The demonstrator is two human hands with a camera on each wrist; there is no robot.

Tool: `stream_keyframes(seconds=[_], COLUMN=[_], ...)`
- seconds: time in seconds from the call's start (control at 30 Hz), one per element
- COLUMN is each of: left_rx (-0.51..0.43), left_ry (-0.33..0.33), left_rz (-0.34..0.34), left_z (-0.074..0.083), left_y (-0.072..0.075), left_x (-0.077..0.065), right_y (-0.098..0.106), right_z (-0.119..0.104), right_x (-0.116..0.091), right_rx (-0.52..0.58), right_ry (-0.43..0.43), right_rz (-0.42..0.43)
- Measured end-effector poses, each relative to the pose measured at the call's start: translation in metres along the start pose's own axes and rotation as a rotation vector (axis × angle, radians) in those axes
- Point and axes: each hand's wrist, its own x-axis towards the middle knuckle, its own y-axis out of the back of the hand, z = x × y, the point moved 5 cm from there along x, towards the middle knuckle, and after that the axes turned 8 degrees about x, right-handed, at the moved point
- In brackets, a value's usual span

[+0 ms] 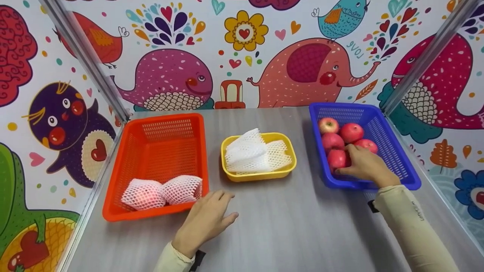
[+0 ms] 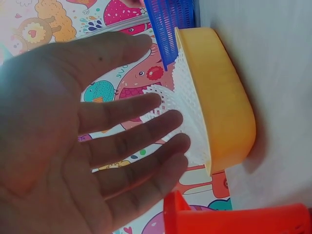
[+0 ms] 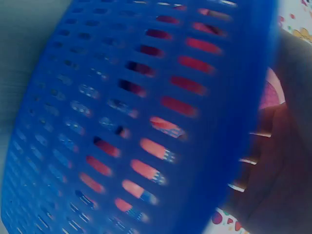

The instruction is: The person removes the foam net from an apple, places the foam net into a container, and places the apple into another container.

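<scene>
Apparently picking an apple (image 1: 335,159) at centre right, pinching it in the right hand (image 1: 366,164), spreading the left hand (image 1: 207,218) lower centre, likely needing a straight lift next.

the left hand (image 1: 207,219) is held with its fingers lightly bent and slightly spread, thumb apart, its back toward the head. the right arm (image 1: 416,226) stretches farther forward, its hand (image 1: 365,164) reaching down, thumb and fingers curved into a grip.

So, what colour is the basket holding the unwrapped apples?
Blue; the basket shows best in the head view.
</scene>
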Motion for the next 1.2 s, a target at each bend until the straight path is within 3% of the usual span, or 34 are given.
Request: stream_keyframes(seconds=[0.27, 0.4, 0.57, 0.73, 0.9, 1.0, 1.2], left_rx=[0.016, 0.003, -0.003, -0.008, -0.011, -0.022, -0.027], left_ry=[-0.029, -0.014, -0.008, -0.021, -0.027, -0.024, -0.034], left_rz=[0.063, 0.031, 0.011, 0.019, 0.043, 0.041, 0.049], left_z=[0.003, 0.002, 0.002, 0.003, 0.004, 0.005, 0.008], left_y=[0.005, 0.004, 0.003, 0.003, 0.004, 0.004, 0.002], left_x=[0.002, 0.003, 0.004, 0.004, 0.005, 0.005, 0.005], right_y=[-0.009, -0.006, 0.004, 0.008, 0.006, -0.002, -0.025], right_z=[0.008, 0.007, -0.004, -0.028, -0.067, -0.091, -0.127], right_x=[0.004, 0.003, -0.001, -0.017, -0.035, -0.046, -0.068], right_rx=[-0.081, -0.077, -0.046, -0.030, -0.038, -0.051, -0.045], right_ry=[-0.037, -0.033, 0.003, 0.068, 0.170, 0.257, 0.403], right_rz=[-0.027, -0.031, 0.023, 0.100, 0.228, 0.306, 0.382])
